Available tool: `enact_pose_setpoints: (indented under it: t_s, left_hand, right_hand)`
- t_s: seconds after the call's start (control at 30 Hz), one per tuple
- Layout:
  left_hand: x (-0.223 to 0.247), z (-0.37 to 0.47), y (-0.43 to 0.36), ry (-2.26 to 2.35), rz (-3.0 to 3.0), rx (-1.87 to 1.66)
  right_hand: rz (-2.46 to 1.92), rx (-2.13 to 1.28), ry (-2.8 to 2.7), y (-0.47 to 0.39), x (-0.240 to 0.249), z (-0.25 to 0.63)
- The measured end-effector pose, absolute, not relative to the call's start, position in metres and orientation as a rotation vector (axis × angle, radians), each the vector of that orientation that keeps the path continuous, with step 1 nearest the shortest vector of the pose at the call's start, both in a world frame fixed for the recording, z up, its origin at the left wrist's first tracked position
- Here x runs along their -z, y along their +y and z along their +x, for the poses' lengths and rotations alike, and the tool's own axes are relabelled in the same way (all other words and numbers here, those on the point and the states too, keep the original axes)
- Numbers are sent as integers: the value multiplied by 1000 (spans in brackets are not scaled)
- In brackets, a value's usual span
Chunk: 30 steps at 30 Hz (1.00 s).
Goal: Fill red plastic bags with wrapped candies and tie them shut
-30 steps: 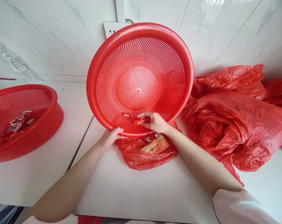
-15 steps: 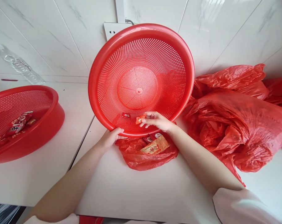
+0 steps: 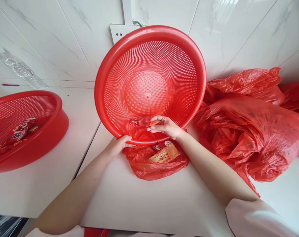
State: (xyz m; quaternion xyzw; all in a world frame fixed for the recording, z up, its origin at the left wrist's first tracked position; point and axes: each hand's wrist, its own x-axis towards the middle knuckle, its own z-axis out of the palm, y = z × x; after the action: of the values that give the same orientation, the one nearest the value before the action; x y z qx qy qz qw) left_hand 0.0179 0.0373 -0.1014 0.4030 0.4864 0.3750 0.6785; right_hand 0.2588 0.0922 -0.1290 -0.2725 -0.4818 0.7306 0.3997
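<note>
A red plastic colander basket (image 3: 147,59) is tilted up with its mouth facing me. My left hand (image 3: 118,144) is closed on its lower left rim, thumb over the edge. Inside the basket, near the lower wall, my right hand (image 3: 165,127) pinches a small orange wrapped candy (image 3: 153,123). A small red wrapped piece (image 3: 133,121) lies in the basket just left of those fingers. Under the front rim, a red plastic bag (image 3: 144,168) sits open on the table, holding a yellowish snack packet (image 3: 165,154) and a dark red packet (image 3: 158,146).
To the left stands a second red basket (image 3: 62,128) with several snack packets (image 3: 22,130) inside. A clear plastic bottle (image 3: 23,70) is by the tiled wall. Crumpled red plastic bags (image 3: 258,128) are heaped at the right. A socket (image 3: 118,33) is behind the tilted basket.
The orange candy has turned in my right hand's fingers and now shows its thinner side. The held basket's left edge has shifted slightly to the right.
</note>
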Motion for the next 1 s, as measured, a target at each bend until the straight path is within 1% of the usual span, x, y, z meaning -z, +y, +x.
enact_pose_setpoints:
  t_s: [0.3,0.47,0.63,0.73,0.83,0.9,1.0]
  left_hand:
    - [101,18,37,1085,897,-855]
    - [102,18,37,1086,899,-853]
    - [102,18,37,1090,871,-849]
    - [103,17,37,1108,879,-848]
    - [104,16,37,1101,916,-867]
    - [105,16,37,1096,931,-883]
    - [107,17,36,1094,928,-906]
  right_hand:
    - [-781,-1840,-1344,90,126,256]
    - [-695,-1877,-1575,86,120,260]
    - [-556,-1866,-1928,83,107,266]
    - [-546,-1893,-1889,83,105,266]
    - [-621,-1817,-1841,84,108,263]
    - [-667,-1725,-1903,85,110,260]
    - [-706,-1394,-2072,87,110,248]
